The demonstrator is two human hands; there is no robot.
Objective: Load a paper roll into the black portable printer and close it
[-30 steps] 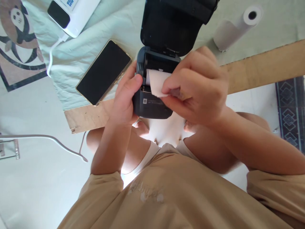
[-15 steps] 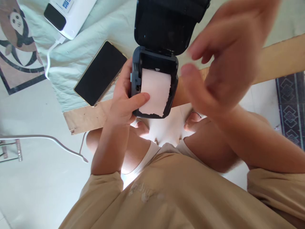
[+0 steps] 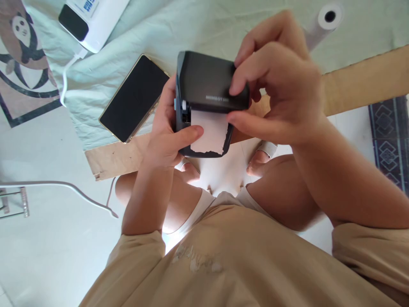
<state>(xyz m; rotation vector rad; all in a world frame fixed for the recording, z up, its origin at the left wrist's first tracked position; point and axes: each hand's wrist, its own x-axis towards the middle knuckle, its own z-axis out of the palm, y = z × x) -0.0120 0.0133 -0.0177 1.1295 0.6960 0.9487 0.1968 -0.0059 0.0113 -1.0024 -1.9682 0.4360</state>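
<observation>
My left hand (image 3: pixel 168 132) grips a small dark label printer (image 3: pixel 181 147) from its left side, thumb lying on the white paper (image 3: pixel 211 134). That paper comes out from under the lid and has a ragged front edge. The black lid (image 3: pixel 207 79) is swung most of the way down over the printer body, with a gap at the front. My right hand (image 3: pixel 277 81) pinches the lid's right front corner between thumb and fingers. A white paper roll (image 3: pixel 319 27) lies behind my right hand, partly hidden by it.
A smartphone (image 3: pixel 136 100) lies left of the printer on the pale green cloth (image 3: pixel 153 25). Behind it is a white device (image 3: pixel 96 21) with a cable plugged in. The table's bare wooden edge (image 3: pixel 361 83) runs along the front, above my knees.
The lid has gone from standing wide back to nearly down over the paper. My right hand has moved onto the lid's corner. The paper roll has come into sight.
</observation>
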